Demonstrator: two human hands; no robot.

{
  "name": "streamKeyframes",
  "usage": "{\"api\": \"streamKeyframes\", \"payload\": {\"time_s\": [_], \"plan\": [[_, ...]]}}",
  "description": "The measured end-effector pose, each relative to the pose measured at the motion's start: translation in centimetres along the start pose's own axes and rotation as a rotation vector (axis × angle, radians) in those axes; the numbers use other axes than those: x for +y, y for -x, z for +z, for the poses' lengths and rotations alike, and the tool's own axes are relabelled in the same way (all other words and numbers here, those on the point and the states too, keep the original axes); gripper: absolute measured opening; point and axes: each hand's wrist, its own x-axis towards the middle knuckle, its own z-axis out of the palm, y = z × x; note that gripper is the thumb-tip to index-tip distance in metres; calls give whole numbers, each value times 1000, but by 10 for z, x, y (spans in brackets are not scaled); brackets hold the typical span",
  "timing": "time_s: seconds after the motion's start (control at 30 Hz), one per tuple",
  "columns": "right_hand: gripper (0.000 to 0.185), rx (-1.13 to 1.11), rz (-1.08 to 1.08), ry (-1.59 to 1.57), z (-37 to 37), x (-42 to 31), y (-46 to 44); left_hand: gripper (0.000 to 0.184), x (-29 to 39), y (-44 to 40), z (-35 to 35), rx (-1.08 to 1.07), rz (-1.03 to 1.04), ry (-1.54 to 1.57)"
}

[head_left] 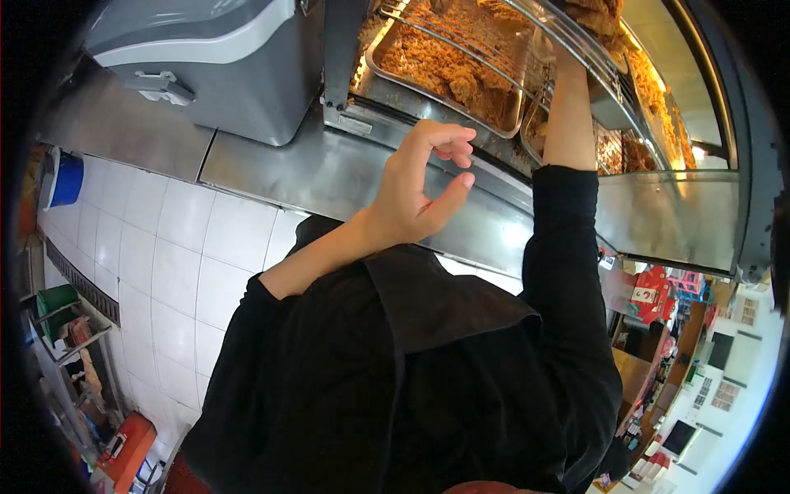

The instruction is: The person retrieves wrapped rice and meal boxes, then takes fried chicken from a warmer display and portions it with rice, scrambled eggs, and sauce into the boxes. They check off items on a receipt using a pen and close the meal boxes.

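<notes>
My left hand [424,181] is raised over the front edge of the steel counter [329,169], palm turned right. Its fingers are loosely bent, the thumb stands apart, and nothing is in it. Just beyond it, inside a warm-lit display case, lies a metal tray [512,123] of golden fried crumbs and pieces [448,62]. My right forearm [569,123] reaches deep into the case, past the wire shelf [469,51]. The right hand itself is hidden behind the rail and shelf, so its fingers and anything in them do not show.
A grey lidded cooler box [222,82] stands on the counter at the left. More fried food [650,90] sits behind the curved glass at the right. A glass panel [671,218] borders my right arm. White floor tiles [177,247] lie below, with a blue container [67,177] at far left.
</notes>
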Motion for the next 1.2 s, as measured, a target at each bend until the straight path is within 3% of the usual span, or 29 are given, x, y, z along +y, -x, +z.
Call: {"api": "streamKeyframes", "payload": {"time_s": [0.27, 0.7, 0.77, 0.83, 0.87, 0.93, 1.0, 1.07, 1.2], "plan": [[48, -75, 81, 69, 0, 17, -11, 42, -3, -2, -12, 12, -13, -40], [54, -291, 162, 197, -10, 6, 62, 40, -16, -1, -14, 106, -12, -9], [55, -180, 179, -50, -13, 7, 89, 41, -18, 2, -15, 85, -10, -36], [49, 282, -130, -982, 16, 18, 125, 42, -20, 5, -16, 41, -18, -67], [50, 247, -166, -1551, 17, 11, 135, 42, -20, 5, -15, 43, -21, -51], [55, 43, -114, -2284, 0, -15, 161, 42, -23, 4, -14, 47, -25, -21], [66, -109, -29, -2491, 1, -23, 177, 43, -26, 5, -11, 37, -46, 3], [70, -334, -106, -2560, 5, -20, 184, 43, -28, 7, -11, 24, -57, 6], [73, -506, -182, -2764, 6, -28, 192, 42, -26, 10, -11, 20, -85, 24]]}}
